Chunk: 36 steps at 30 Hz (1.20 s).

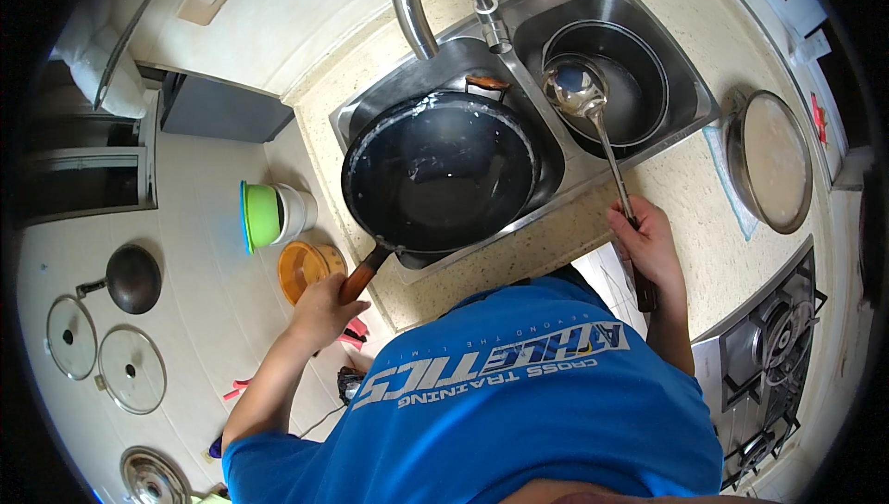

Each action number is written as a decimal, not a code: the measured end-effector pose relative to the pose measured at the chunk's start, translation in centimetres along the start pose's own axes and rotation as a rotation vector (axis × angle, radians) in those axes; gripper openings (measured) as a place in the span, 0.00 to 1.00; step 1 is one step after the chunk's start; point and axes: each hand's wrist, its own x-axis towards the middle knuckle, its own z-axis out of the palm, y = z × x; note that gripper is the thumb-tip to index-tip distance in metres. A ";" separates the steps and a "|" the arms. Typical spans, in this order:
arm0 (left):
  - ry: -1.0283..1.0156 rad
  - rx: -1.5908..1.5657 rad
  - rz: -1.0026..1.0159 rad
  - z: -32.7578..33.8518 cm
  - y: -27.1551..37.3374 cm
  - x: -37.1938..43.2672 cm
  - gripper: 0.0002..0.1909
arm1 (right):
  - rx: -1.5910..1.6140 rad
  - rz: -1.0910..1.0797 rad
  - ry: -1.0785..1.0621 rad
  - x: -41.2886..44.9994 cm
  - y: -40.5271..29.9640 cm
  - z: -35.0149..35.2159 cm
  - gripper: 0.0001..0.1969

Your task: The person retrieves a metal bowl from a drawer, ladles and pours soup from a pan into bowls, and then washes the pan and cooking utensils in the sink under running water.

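Note:
My left hand is closed around the wooden handle of a large black wok, which rests over the left basin of a steel double sink. White residue clings to the inside of the wok near its rim, and a second small wooden grip stands at its far side. In my right hand is a metal ladle with a dark handle end. The ladle's bowl is over a round metal pot in the right basin. Whether the ladle touches the pot I cannot tell.
A curved faucet and a second spout reach over the sink. Right of it, a metal bowl of whitish content stands by a cloth, with a gas stove nearer. An orange tub is at left.

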 end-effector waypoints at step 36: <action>-0.410 -1.203 0.476 7.5 20.8 13.3 0.18 | -0.370 -0.137 0.072 2.9 -2.7 4.1 0.20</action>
